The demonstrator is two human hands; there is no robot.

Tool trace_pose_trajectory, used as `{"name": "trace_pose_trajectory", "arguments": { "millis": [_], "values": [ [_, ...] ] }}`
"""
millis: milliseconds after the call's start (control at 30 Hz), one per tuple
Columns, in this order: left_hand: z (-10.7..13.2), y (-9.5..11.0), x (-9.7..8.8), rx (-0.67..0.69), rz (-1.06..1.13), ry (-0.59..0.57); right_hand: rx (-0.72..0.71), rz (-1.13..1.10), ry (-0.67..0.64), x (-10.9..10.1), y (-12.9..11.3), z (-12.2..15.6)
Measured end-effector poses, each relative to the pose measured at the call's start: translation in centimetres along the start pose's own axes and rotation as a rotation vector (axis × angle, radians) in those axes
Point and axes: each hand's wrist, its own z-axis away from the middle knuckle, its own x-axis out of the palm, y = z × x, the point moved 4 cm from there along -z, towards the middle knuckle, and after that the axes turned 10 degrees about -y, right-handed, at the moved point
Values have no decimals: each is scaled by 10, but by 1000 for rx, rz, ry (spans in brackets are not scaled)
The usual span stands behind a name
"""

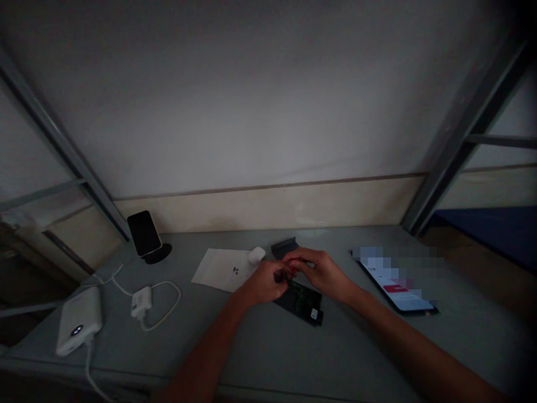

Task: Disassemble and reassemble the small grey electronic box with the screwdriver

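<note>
My left hand point(266, 281) and my right hand point(325, 271) meet fingertip to fingertip at the middle of the table. Both are closed. A small red object point(293, 265) shows between the fingertips, pinched by my right hand. The fingers of my left hand are curled beside it around something dark that I cannot make out. Just below the hands lies a dark flat device part with a green circuit board point(302, 299) and a small white label. Behind the fingers is a dark grey panel point(284, 245), partly hidden by my right hand.
Left of my hands, a white sheet of paper point(218, 266) bears several tiny dark pieces point(235, 271) and a rounded white object point(256, 256). Farther left are a phone on a stand point(145, 234), a white adapter point(141, 302) and a power bank point(79, 320) with cables. A lit screen point(403, 294) lies right.
</note>
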Motion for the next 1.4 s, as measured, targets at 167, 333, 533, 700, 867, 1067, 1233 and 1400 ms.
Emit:
{"name": "trace_pose_trajectory", "arguments": {
  "millis": [167,333,533,700,867,1067,1233,1400],
  "values": [
    [1,5,0,6,-24,-9,-67,25,-46,2,-5,1],
    [0,17,-6,-15,-8,73,-132,49,13,1,-6,1],
    [-3,17,-9,-52,110,140,-52,-46,30,3,-5,2],
    [-5,14,-11,-40,128,181,-133,42,69,2,-11,1],
    [-5,13,-11,-126,138,234,-62,8,140,-3,-9,1],
    [-6,11,-6,-117,73,197,-76,-19,112,-2,-15,1],
    [-7,11,-6,-119,56,228,-70,-19,123,-1,-10,1],
    [-6,16,-8,-79,50,231,-83,-21,109,0,-7,1]
  ]
}}
